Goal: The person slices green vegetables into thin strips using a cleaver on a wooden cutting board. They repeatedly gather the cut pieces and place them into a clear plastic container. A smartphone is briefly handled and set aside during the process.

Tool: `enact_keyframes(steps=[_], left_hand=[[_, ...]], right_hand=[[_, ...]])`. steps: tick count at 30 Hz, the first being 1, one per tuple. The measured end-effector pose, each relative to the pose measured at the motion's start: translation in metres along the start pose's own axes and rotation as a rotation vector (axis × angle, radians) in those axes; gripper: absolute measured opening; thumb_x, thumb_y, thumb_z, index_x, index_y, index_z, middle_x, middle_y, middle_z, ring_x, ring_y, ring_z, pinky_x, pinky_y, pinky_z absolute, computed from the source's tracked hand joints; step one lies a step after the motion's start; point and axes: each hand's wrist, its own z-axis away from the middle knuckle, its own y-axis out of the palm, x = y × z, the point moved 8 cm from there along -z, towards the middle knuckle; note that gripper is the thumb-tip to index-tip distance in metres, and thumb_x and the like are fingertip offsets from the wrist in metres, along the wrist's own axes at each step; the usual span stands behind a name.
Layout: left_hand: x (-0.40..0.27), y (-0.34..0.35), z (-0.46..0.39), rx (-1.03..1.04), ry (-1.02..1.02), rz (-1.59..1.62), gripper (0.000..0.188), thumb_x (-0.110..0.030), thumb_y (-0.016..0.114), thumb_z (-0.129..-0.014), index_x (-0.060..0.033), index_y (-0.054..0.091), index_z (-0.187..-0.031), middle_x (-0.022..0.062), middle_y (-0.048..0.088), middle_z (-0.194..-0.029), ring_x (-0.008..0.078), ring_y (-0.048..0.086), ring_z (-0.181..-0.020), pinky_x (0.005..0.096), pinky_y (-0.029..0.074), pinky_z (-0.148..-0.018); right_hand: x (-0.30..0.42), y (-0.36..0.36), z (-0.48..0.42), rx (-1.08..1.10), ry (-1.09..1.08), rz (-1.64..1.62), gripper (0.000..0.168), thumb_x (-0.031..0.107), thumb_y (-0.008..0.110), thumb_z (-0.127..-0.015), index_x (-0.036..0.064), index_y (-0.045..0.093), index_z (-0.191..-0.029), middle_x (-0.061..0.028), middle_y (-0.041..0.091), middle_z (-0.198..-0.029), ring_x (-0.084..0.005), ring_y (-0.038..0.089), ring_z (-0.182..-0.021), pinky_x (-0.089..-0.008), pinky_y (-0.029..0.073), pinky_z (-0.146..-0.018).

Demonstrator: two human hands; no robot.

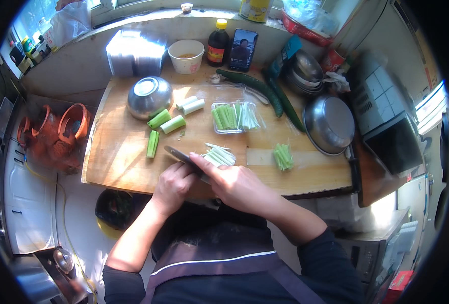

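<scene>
My right hand [230, 182] grips a kitchen knife [182, 155], its index finger stretched along the blade. On the blade's left side, my left hand [175, 182] rests with curled fingers on the wooden board [110, 159]; whatever lies under them is hidden. Just beyond the knife is a pile of thin pale strips [220, 155]. A clear plastic tray [233, 131] holds green sticks [224, 116] and white shreds [248, 116]. More green sticks [283, 156] lie to the right. Cut green pieces [173, 124] and white scallion-like lengths [193, 106] lie at the left.
An upturned steel bowl [150, 98] stands at the back left, a larger steel basin [329, 123] at the right. Two cucumbers [256, 85], a paper tub [186, 57], a dark bottle with a yellow cap [218, 45] and a phone [243, 49] are behind. Another knife's handle [354, 173] is at the right edge.
</scene>
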Motion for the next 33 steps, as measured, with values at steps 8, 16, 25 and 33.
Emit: enact_keyframes(steps=[8, 16, 25, 33], left_hand=[[-0.001, 0.002, 0.008, 0.001, -0.023, 0.052, 0.013, -0.004, 0.065, -0.072, -0.0051, 0.065, -0.085, 0.0112, 0.063, -0.088, 0.0315, 0.065, -0.084, 0.0398, 0.056, -0.072], [-0.003, 0.002, 0.011, -0.015, -0.046, 0.034, 0.014, -0.001, 0.065, -0.073, -0.0049, 0.068, -0.086, 0.0117, 0.065, -0.088, 0.0311, 0.066, -0.082, 0.0404, 0.056, -0.071], [-0.006, 0.001, 0.013, -0.009, -0.061, 0.047, 0.012, 0.001, 0.066, -0.072, -0.0046, 0.067, -0.083, 0.0126, 0.064, -0.085, 0.0327, 0.064, -0.082, 0.0419, 0.055, -0.071], [-0.008, -0.002, 0.017, -0.023, -0.068, 0.083, 0.013, 0.003, 0.065, -0.073, -0.0027, 0.067, -0.085, 0.0126, 0.066, -0.091, 0.0324, 0.065, -0.085, 0.0412, 0.054, -0.073]], right_hand=[[0.002, 0.002, 0.001, 0.012, -0.012, 0.010, 0.075, 0.003, 0.063, -0.085, 0.011, 0.036, -0.155, -0.0190, 0.068, -0.081, -0.0375, 0.068, -0.070, -0.0459, 0.055, -0.062], [0.006, 0.004, 0.000, -0.011, -0.037, 0.068, 0.078, 0.004, 0.066, -0.084, 0.007, 0.035, -0.155, -0.0162, 0.065, -0.076, -0.0334, 0.067, -0.066, -0.0431, 0.055, -0.061], [0.001, 0.005, -0.004, -0.031, -0.052, -0.048, 0.078, 0.003, 0.066, -0.084, 0.011, 0.036, -0.156, -0.0174, 0.065, -0.078, -0.0339, 0.067, -0.068, -0.0442, 0.055, -0.063], [-0.019, 0.011, -0.007, -0.091, -0.041, -0.203, 0.073, 0.004, 0.065, -0.087, 0.013, 0.039, -0.155, -0.0204, 0.069, -0.089, -0.0385, 0.069, -0.075, -0.0448, 0.057, -0.071]])
